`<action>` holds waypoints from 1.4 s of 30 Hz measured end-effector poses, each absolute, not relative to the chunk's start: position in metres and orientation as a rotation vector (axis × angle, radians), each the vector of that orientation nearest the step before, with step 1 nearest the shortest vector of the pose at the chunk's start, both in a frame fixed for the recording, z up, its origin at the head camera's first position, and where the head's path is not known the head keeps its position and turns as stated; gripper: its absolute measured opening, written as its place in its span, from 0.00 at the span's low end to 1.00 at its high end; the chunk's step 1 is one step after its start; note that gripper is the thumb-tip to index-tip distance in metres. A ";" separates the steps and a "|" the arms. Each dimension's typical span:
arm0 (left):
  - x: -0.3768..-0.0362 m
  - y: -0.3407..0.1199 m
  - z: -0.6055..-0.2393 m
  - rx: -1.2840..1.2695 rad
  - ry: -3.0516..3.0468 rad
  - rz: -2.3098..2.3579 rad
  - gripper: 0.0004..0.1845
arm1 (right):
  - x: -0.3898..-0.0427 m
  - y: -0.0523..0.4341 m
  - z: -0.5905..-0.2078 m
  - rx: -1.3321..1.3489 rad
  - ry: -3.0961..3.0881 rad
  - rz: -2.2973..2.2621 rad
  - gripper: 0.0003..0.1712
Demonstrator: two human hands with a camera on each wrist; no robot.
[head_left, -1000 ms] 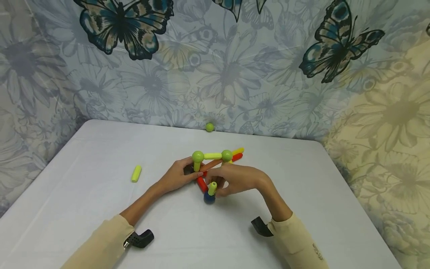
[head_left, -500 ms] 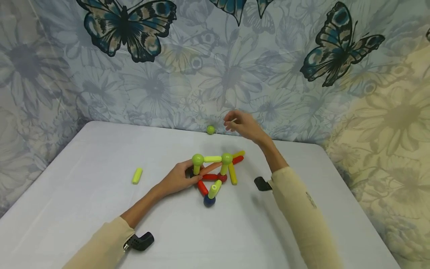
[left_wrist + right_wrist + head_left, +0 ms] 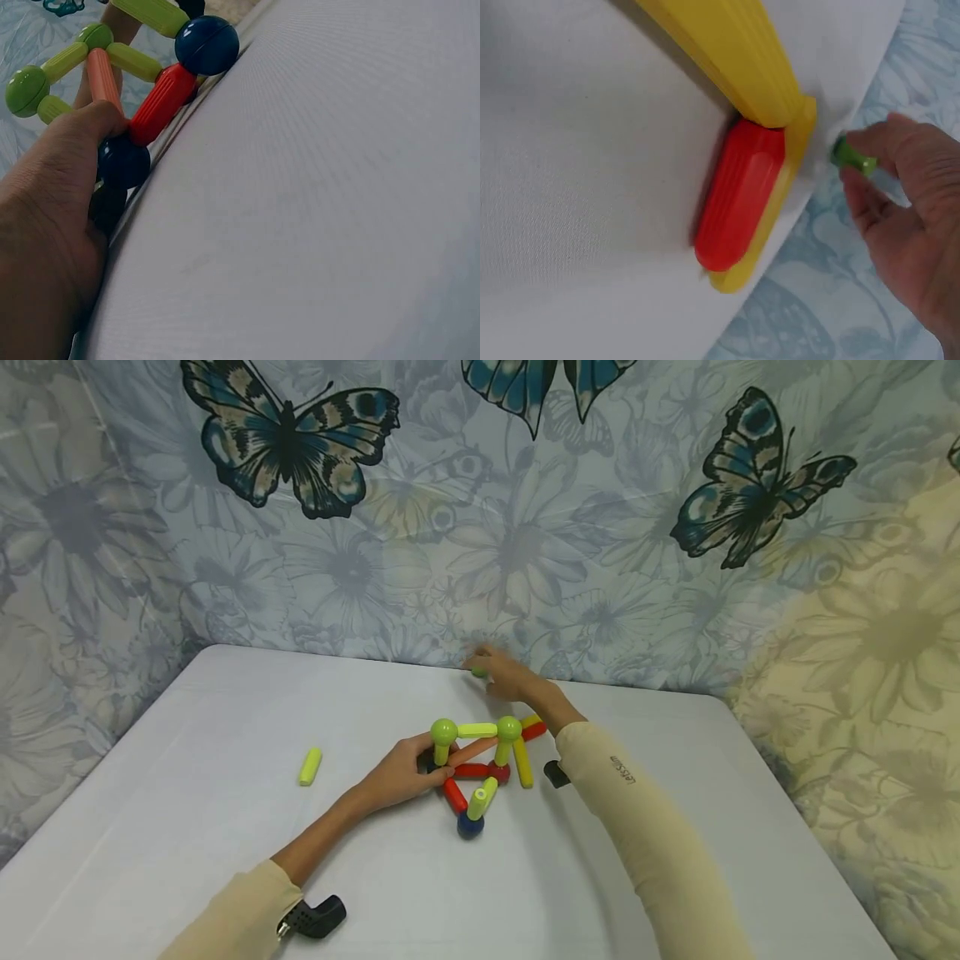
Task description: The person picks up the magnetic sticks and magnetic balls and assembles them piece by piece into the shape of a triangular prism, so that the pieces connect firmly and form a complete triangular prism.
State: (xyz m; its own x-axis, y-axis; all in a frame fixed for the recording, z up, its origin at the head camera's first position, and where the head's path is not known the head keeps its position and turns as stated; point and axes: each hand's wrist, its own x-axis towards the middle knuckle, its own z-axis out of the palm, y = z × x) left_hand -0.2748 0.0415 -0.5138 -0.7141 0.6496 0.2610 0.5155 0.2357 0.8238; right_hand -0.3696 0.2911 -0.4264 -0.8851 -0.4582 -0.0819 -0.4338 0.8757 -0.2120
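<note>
A magnetic ball-and-stick structure (image 3: 472,771) stands mid-table, built of red, orange and light green sticks with green, red and dark blue balls. My left hand (image 3: 405,772) holds it at its left corner. There, in the left wrist view, the thumb lies by a dark blue ball (image 3: 125,162) and the orange stick (image 3: 103,79). My right hand (image 3: 506,677), blurred, is at the table's back edge. Its thumb and a finger are on either side of a loose green ball (image 3: 853,155), seemingly pinching it; the hand partly hides the ball in the head view.
A loose light green stick (image 3: 310,767) lies to the left. Right of the structure are a yellow stick (image 3: 522,763) and a red stick (image 3: 740,195) beside another yellow one. A butterfly-patterned cloth (image 3: 450,568) hangs behind the white table (image 3: 225,710).
My right hand has left the structure's front, risen toward the back and come down onto the green ball at the back edge. The left hand keeps its hold on the structure.
</note>
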 end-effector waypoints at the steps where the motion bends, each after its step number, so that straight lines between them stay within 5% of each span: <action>1: -0.275 0.042 -0.514 1.120 2.363 1.489 0.16 | -0.369 0.291 -0.425 -0.649 2.924 -0.292 0.31; 10: -0.277 0.040 -0.516 1.118 2.374 1.496 0.16 | -0.363 0.301 -0.418 -0.416 2.998 -0.338 0.31; 17: -0.277 0.043 -0.518 1.104 2.350 1.501 0.16 | -0.354 0.312 -0.425 -0.428 3.001 -0.444 0.18; 24: -0.277 0.043 -0.517 1.100 2.332 1.507 0.15 | -0.312 0.327 -0.410 -0.425 3.049 -0.748 0.23; 42: -0.276 0.041 -0.515 1.102 2.366 1.477 0.15 | -0.197 0.315 -0.344 -1.072 2.765 -0.860 0.21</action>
